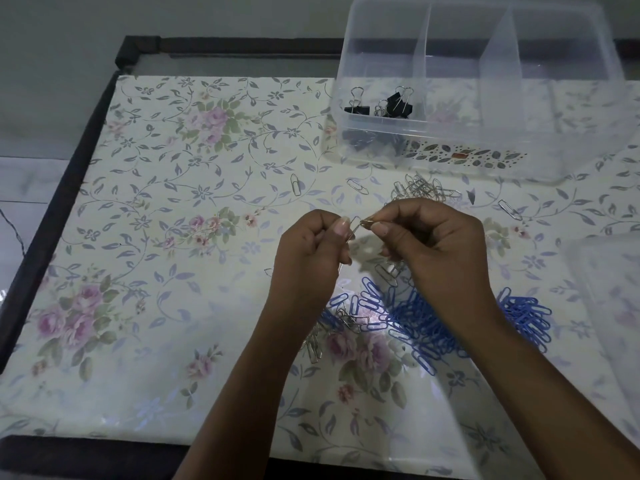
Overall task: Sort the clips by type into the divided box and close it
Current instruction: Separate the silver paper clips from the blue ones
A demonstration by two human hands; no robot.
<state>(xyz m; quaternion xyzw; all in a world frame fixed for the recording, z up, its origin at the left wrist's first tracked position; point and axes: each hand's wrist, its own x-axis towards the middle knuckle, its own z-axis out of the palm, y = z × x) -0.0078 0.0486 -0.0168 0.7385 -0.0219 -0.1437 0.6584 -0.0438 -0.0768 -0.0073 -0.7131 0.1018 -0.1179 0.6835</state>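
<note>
1. Now my left hand (311,247) pinches a silver paper clip (354,226) between thumb and forefinger, with my other fingers curled in.
2. My right hand (436,244) pinches a second clip (367,222) that touches the first; I cannot tell whether they are hooked together.
3. Both hands are raised over the floral tablecloth (173,174), between the silver clip heap (424,188) and the blue paper clips (426,327) nearer me.
4. Farther back, the divided box (341,71) stands open, with black binder clips (396,103) in its leftmost compartment.
5. A clear lid (609,292) lies at my right.
</note>
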